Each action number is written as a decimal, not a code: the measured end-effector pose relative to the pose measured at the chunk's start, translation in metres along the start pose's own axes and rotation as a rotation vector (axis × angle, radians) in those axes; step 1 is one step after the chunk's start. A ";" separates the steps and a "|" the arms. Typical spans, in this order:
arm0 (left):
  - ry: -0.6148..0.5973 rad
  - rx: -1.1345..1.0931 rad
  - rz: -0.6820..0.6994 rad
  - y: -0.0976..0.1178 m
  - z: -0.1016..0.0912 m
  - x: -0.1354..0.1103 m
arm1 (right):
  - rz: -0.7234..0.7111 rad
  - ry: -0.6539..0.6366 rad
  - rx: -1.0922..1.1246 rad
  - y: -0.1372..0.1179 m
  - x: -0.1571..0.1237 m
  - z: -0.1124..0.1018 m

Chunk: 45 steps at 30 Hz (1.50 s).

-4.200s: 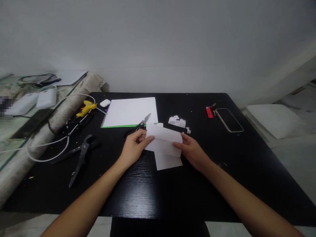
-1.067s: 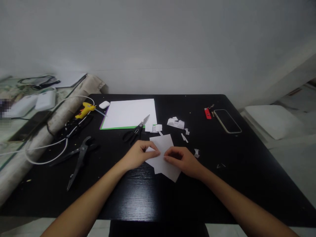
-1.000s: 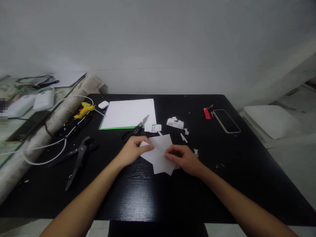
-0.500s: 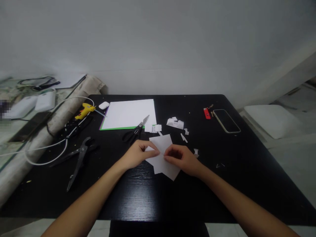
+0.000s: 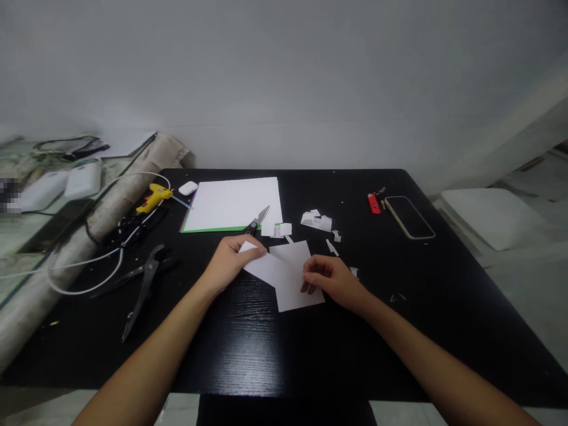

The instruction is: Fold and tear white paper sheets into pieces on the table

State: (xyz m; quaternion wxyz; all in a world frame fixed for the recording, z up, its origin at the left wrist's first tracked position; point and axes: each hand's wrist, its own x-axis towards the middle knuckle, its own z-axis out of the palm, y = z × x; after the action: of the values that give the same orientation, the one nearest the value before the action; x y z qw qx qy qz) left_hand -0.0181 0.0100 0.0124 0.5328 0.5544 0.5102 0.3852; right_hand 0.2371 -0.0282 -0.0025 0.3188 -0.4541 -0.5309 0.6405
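Observation:
My left hand [image 5: 231, 260] pinches a small white piece of paper [image 5: 261, 267] between thumb and fingers. The piece's right end lies over a larger white sheet of paper [image 5: 295, 296], which rests flat on the black table. At that sheet's right side is my right hand [image 5: 332, 279], its fingers loosely bent and slightly apart, with nothing visible in them. Whether those fingertips touch the sheet, I cannot tell. Just behind my left hand lie black-handled scissors [image 5: 256, 222], blades pointing away and handles partly hidden by the hand.
Small paper scraps [image 5: 316, 220] lie behind the sheet. A white paper stack [image 5: 231, 204] is at the back. Leftward are a yellow glue gun [image 5: 153, 198], pliers [image 5: 146, 284] and a white cable [image 5: 84, 291]. Rightward are a red lighter [image 5: 373, 203] and a phone [image 5: 409, 217].
My left hand has moved left and slightly up, drawing the small paper leftward across the sheet. My right hand has shifted slightly right, away from the left, and its pinch has loosened.

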 end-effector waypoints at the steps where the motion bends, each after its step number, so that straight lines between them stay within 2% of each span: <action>1: 0.039 -0.035 -0.004 0.000 -0.004 0.002 | 0.009 -0.002 0.039 0.000 0.001 -0.001; 3: 0.075 -0.085 -0.008 -0.001 -0.010 0.003 | 0.001 0.013 0.091 -0.001 0.001 -0.003; 6: 0.054 -0.098 -0.013 -0.002 -0.007 0.002 | -0.055 0.086 0.114 -0.003 0.001 -0.004; 9: -0.018 -0.079 -0.023 -0.001 0.005 -0.002 | -0.133 0.147 0.041 -0.004 0.000 -0.001; 13: -0.134 -0.041 -0.009 -0.001 0.019 -0.006 | -0.126 0.087 -0.075 -0.002 -0.002 0.002; 16: -0.193 0.037 0.018 0.000 0.021 -0.006 | -0.098 0.092 -0.125 0.000 -0.002 0.002; 21: -0.380 0.149 0.012 -0.001 0.023 -0.010 | -0.151 0.147 -0.283 -0.002 -0.002 0.001; 24: -0.414 0.191 0.027 -0.002 0.031 -0.016 | -0.152 0.112 -0.317 -0.002 -0.003 0.005; 28: -0.427 0.216 0.047 -0.004 0.038 -0.020 | -0.166 0.077 -0.297 0.000 -0.006 0.010; 31: -0.411 0.221 0.053 -0.004 0.034 -0.017 | -0.171 0.085 -0.317 -0.001 -0.004 0.006; 38: -0.168 0.130 0.079 -0.002 0.011 -0.001 | -0.171 0.277 -0.327 -0.005 0.003 -0.016; 42: -0.096 0.089 0.104 -0.004 0.009 0.001 | -0.176 0.297 -0.327 -0.005 0.003 -0.013; 45: -0.106 0.098 0.129 -0.006 0.015 -0.002 | -0.190 0.288 -0.334 -0.002 0.002 -0.005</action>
State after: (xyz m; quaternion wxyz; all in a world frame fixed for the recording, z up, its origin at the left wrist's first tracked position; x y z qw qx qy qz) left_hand -0.0053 0.0044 0.0050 0.5055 0.6310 0.4629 0.3634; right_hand 0.2407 -0.0243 -0.0008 0.3707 -0.5354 -0.6186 0.4396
